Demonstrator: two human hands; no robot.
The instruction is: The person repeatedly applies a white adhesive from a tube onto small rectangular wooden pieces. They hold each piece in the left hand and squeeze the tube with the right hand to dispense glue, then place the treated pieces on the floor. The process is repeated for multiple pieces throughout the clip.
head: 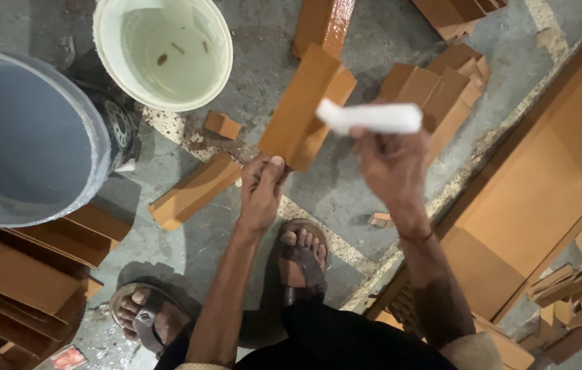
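My left hand (261, 188) pinches the near corner of a flat orange-brown wooden block (304, 106) and holds it up over the floor, tilted away from me. My right hand (390, 161) grips a white rolled cloth (371, 117), held just right of the block and level with its upper half. The cloth does not clearly touch the block. My two sandalled feet (302, 257) stand on the grey concrete below.
A white bucket (109, 41) with pale liquid stands at top left, beside a large grey tub (27, 137). Loose wooden blocks (191, 192) lie on the floor, with stacks of boards at left (23, 274) and right (544, 199). A glossy wet piece (325, 24) lies at the top.
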